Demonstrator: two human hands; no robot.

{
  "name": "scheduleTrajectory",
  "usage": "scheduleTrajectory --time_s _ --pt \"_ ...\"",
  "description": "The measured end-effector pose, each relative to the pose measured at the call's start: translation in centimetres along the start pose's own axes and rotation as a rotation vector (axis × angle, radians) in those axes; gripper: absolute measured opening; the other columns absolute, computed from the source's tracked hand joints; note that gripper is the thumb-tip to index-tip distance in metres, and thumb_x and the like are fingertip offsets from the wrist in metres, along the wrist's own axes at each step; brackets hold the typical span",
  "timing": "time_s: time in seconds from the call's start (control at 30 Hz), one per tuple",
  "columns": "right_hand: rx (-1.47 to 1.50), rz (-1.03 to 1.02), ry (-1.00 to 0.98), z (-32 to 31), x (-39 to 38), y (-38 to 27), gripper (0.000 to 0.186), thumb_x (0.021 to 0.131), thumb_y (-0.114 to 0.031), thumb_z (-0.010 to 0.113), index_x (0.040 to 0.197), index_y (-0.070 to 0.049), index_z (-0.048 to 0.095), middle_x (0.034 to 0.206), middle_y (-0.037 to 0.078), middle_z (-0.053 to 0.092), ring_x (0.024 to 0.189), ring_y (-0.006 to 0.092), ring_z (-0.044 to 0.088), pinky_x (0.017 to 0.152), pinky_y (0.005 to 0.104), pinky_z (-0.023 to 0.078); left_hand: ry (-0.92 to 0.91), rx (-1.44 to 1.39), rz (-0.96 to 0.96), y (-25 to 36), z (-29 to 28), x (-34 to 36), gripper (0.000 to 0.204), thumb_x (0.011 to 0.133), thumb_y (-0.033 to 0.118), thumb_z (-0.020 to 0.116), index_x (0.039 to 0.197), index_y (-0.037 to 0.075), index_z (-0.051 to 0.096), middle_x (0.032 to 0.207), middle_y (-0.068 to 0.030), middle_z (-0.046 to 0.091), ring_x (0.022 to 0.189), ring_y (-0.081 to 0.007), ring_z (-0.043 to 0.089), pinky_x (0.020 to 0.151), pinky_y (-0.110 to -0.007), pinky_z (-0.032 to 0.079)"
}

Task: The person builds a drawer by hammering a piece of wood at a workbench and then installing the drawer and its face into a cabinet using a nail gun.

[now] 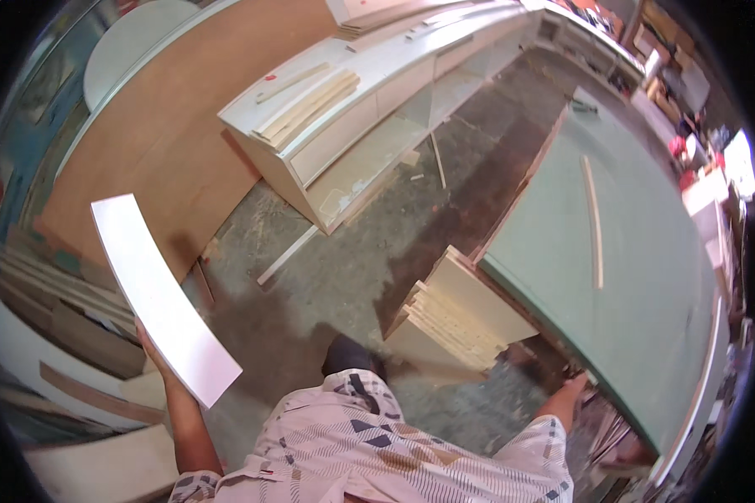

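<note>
There is one left hand (pixel 148 345), one right hand (pixel 575 384) and one curved white board (pixel 161 302). Two surfaces show: one green surface (pixel 545 268) at right with one thin strip (pixel 594 220), and one white surface (pixel 382 63) farther away with at least one slat pile (pixel 310 107). At far left are one brown panel (pixel 155 155) and one white disc (pixel 126 52); at least two pale sticks (pixel 288 255) lie on the floor (pixel 356 268), and there is one near wood stack (pixel 455 325).

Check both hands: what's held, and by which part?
Left hand holds the white board by the lower half of its left edge. Right hand, beside the green tabletop: can't tell.
</note>
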State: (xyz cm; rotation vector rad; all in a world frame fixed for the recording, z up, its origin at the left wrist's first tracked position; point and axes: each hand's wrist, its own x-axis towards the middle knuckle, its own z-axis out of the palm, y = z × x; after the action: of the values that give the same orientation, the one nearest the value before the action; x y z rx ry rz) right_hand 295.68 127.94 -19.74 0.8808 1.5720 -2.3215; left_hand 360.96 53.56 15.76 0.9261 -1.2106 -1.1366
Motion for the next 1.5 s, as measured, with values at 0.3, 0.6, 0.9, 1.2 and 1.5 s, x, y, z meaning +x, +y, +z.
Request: scheduleTrajectory --time_s 0.3,0.6,0.9,1.2,1.5 --pt "-0.052 0.091 0.629 0.0 -5.1 16.3 0.064 0.102 -0.055 0.042 0.148 -0.011 0.051 0.153 0.008 0.051 0.131 0.0231 0.052 0.094 0.048 0.049 -0.404 -0.343 -0.353 -4.7 24.2 15.3 0.081 0.099 0.072 0.035 0.14 0.004 0.05 0.105 -0.0221 0.067 0.088 -0.0341 0.068 0.077 -0.048 0.058" --pt "-0.03 0.263 1.486 20.9 -16.7 -2.9 0.039 0.091 -0.035 0.068 0.122 -0.011 0.07 0.121 0.016 0.072 0.1 0.0327 0.072 0.081 0.0485 0.057 -0.574 0.43 0.45 -10.4 49.6 29.5 0.095 0.092 0.082 0.041 0.153 0.009 0.041 0.124 -0.0188 0.065 0.101 -0.0357 0.067 0.086 -0.051 0.056" --pt "-0.047 -0.877 0.0 73.9 -12.2 -18.6 0.026 0.099 -0.023 0.061 0.114 -0.003 0.069 0.106 0.009 0.071 0.092 0.0168 0.066 0.082 0.0343 0.054 -0.82 -1.003 -0.437 -9.3 80.7 37.7 0.078 0.095 0.073 0.036 0.137 0.009 0.053 0.111 -0.0241 0.064 0.097 -0.0395 0.063 0.089 -0.051 0.052" --pt "0.195 0.005 -1.01 112.4 -5.0 -11.4 0.048 0.104 -0.026 0.065 0.141 0.001 0.052 0.134 0.009 0.058 0.124 0.019 0.058 0.108 0.0388 0.048 -0.965 -1.089 -0.385 -13.9 105.4 43.8 0.09 0.087 0.076 0.05 0.151 0.013 0.046 0.133 -0.0226 0.057 0.111 -0.0466 0.058 0.099 -0.06 0.044" --pt "0.322 0.167 -0.948 125.7 10.9 -20.9 0.042 0.107 -0.032 0.058 0.13 0.003 0.055 0.117 0.012 0.07 0.1 0.0234 0.073 0.093 0.036 0.06 -1.27 -1.485 -0.544 -16.1 131.8 48.5 0.096 0.083 0.077 0.056 0.155 0.015 0.04 0.147 -0.024 0.049 0.126 -0.0533 0.051 0.109 -0.067 0.037"
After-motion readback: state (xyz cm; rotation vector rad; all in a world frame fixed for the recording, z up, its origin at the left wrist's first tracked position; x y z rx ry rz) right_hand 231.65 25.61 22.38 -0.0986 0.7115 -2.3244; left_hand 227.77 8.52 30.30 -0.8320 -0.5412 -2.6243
